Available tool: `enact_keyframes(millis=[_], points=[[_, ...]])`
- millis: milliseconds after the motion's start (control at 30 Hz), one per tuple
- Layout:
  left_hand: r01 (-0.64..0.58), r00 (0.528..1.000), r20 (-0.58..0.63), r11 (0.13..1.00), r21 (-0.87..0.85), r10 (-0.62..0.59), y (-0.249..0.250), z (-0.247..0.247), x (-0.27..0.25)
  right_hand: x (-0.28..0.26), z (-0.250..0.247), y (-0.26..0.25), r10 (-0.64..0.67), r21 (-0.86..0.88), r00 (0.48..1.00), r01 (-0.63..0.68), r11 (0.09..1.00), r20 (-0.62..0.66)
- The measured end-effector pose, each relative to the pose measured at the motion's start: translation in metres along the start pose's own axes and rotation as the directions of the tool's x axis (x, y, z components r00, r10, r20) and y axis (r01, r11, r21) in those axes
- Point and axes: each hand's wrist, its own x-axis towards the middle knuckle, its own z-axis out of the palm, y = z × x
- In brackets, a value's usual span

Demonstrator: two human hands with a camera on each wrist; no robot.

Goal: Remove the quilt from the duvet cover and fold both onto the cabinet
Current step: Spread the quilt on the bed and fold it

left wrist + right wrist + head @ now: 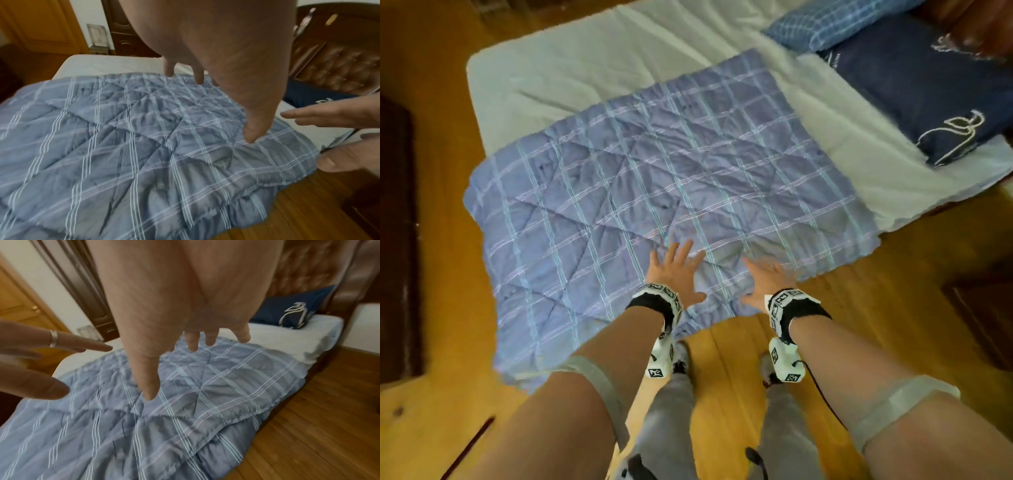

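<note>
The blue checked quilt (654,192) lies flat on the bed right under and ahead of your fingers, and its long side runs from your left to your right. Your left hand (676,274) and right hand (767,279) are both over its near edge, side by side, equally close. The fingers are spread apart and straight, holding nothing. Past your fingertips you see the white sheet (571,68). Far off to the right of your right hand sits a dark blue pillow (928,99). Nothing stands between your fingers and the quilt. I can't see the cabinet.
</note>
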Motion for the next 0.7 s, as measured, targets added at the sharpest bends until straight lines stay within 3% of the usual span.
enact_keyframes(millis=[100,233,367,467,533,600,700], points=[[0.118,0.989,0.100,0.990,-0.079,-0.110,0.014,0.065,0.033,0.056,0.041,0.010,-0.105,-0.055,0.990,0.111,0.992,0.095],[0.177,0.971,0.181,0.978,-0.108,-0.155,0.036,0.139,0.075,0.115,0.097,0.026,-0.206,-0.144,0.973,0.219,0.965,0.101],[0.240,0.968,0.102,0.962,-0.126,-0.228,0.043,0.193,0.117,0.163,0.141,0.037,-0.212,-0.170,0.974,0.222,0.960,0.077],[0.307,0.948,-0.036,0.940,-0.150,-0.315,0.035,0.218,0.134,0.184,0.165,0.038,-0.191,-0.183,0.971,0.164,0.969,-0.142],[0.320,0.938,-0.072,0.927,-0.194,-0.339,0.028,0.228,0.147,0.197,0.180,0.035,-0.182,-0.182,0.931,0.129,0.975,-0.316],[0.328,0.935,-0.053,0.914,-0.240,-0.349,0.024,0.227,0.151,0.203,0.181,0.030,-0.187,-0.178,0.915,0.129,0.976,-0.359],[0.315,0.940,-0.042,0.910,-0.270,-0.338,0.020,0.207,0.143,0.195,0.155,0.023,-0.225,-0.159,0.933,0.185,0.970,-0.283]])
